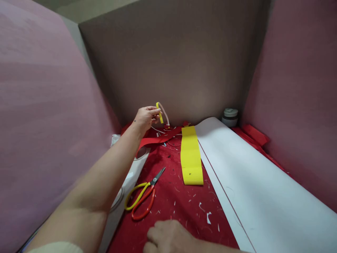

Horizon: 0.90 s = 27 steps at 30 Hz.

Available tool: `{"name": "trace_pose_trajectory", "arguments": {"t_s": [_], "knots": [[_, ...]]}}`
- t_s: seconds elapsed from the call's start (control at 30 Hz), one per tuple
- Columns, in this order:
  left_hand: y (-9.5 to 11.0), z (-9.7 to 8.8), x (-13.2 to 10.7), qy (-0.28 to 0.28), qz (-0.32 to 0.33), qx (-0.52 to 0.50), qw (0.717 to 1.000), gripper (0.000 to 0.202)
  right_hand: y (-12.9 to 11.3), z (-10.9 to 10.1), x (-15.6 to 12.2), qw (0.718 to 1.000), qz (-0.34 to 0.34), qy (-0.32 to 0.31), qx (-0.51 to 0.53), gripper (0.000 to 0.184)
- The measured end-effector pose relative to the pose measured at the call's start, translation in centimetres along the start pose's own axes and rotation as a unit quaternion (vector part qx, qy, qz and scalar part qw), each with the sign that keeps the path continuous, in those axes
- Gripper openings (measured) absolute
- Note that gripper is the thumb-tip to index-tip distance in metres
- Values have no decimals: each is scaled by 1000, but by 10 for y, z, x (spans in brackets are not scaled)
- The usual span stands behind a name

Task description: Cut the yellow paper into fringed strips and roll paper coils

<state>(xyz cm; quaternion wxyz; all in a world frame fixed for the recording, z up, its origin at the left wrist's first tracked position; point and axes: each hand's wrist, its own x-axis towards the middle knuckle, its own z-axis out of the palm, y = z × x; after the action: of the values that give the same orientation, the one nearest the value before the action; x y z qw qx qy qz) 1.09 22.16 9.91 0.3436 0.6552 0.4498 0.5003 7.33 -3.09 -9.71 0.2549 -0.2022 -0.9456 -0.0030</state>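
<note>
My left hand (145,117) is stretched far forward, above the back of the red cloth (171,196), and pinches a small yellow corrugated strip (159,112) with a thin white strip (164,113) curling off it. My right hand (168,237) rests close to me on the red cloth with its fingers curled under, knuckles up; nothing shows in it. Scissors (143,195) with one yellow and one orange handle lie shut on the cloth between my arms. A longer yellow corrugated sheet (191,156) lies flat just right of them.
A large white paper sheet (250,182) covers the right side. A red paper strip (160,140) lies at the back, a small white-lidded jar (230,117) stands in the far right corner. Paper scraps dot the cloth. Brown and pink partition walls (171,63) enclose the space.
</note>
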Motion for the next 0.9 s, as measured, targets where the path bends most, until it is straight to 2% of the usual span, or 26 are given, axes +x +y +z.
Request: {"name": "trace_pose_trajectory", "arguments": {"t_s": [0.07,0.17,0.2,0.27,0.33,0.4,0.47,0.5,0.57,0.63,0.77,0.9], "knots": [[16,2,-31,-25,-2,-52,998,13,-3,-21,-3,1000,12,-16,-8,14],[37,2,-80,-76,-28,-150,985,15,-7,-50,-5,999,40,-1,15,3],[42,2,-95,-92,-38,-185,978,17,-7,-60,-5,998,53,19,35,5],[49,1,-124,-94,-30,-219,971,20,-4,-81,-5,979,126,107,120,9],[53,0,-150,-87,-9,-222,971,22,1,-104,-4,913,246,223,236,16],[54,0,-172,-76,14,-211,974,20,7,-125,-5,839,319,293,331,16],[54,1,-190,-52,48,-199,977,17,12,-141,-6,760,358,331,428,14],[53,2,-197,-39,66,-194,978,15,14,-145,-6,723,368,325,485,16],[51,4,-208,-29,89,-196,976,13,18,-147,-7,664,366,303,577,19],[47,8,-214,-36,92,-217,971,12,22,-142,-7,630,348,304,625,23],[30,17,-218,-57,54,-278,957,13,36,-123,-8,600,311,352,647,33],[3,27,-215,-73,-25,-361,929,18,47,-110,-14,588,312,366,650,29]]}}
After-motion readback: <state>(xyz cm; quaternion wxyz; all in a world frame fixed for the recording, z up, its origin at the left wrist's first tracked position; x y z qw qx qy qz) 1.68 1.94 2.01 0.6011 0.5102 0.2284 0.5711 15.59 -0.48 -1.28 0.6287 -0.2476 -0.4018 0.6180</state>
